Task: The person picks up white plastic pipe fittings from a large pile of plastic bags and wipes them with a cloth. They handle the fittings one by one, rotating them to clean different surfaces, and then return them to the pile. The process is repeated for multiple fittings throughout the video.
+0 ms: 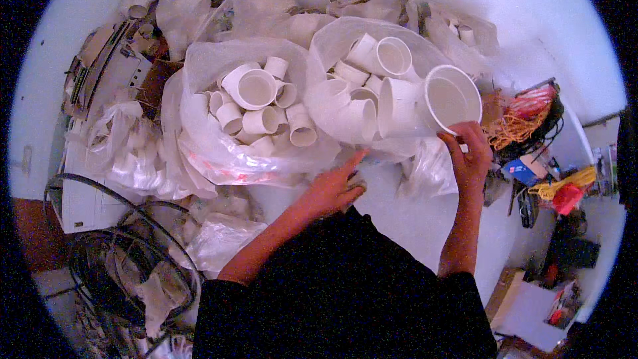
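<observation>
At the mouth of the right clear plastic bag (319, 110), my right hand (472, 156) pinches the lower rim of a wide white plastic pipe fitting (453, 98). Its round opening faces up toward me, and its body reaches left over the bag. Several smaller white fittings (393, 56) lie inside that bag. My left hand (332, 187) is at the near edge of the bags, holding nothing visible. Its index finger stretches toward the bag's edge, with the other fingers partly bent; whether it touches the plastic I cannot tell.
Another clear bag (193, 86) of white pipe fittings stands on the left. More filled bags (372, 6) line the wall behind. Black hose (133, 223) coils at lower left. Orange cord (512, 126), a blue box (525, 169) and a yellow bag (565, 183) lie at right.
</observation>
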A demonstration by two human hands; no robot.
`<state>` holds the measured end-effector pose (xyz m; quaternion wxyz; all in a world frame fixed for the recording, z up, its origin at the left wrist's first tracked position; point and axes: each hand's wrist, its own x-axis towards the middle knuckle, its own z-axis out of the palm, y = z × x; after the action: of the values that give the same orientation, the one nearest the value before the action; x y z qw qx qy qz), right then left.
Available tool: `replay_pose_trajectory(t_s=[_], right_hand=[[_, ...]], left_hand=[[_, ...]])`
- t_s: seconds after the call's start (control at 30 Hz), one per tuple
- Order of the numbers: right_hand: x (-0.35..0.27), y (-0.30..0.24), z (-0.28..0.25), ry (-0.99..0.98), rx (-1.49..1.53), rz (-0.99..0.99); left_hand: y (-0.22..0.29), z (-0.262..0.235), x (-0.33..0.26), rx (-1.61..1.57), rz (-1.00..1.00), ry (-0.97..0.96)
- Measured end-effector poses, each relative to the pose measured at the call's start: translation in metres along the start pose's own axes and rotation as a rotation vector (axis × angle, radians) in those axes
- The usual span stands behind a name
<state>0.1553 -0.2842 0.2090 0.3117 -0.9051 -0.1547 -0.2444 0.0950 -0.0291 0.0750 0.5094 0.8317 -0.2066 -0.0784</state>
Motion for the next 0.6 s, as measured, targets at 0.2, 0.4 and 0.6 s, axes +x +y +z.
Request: replay_pose_trajectory(t_s=[0.2,0.4,0.6], right_hand=[[0.051,0.087,0.032,-0.379,-0.067,-0.112],[0.067,0.135,0.060,-0.678,-0.071,-0.056],[0.089,0.168,0.076,-0.892,0.150,0.323]], left_hand=[[0.017,0.025,0.081,0.211,-0.261,-0.158],[-0.005,0.060,0.109,0.300,-0.284,-0.049],[0.005,0.057,0.115,0.234,-0.244,0.038]])
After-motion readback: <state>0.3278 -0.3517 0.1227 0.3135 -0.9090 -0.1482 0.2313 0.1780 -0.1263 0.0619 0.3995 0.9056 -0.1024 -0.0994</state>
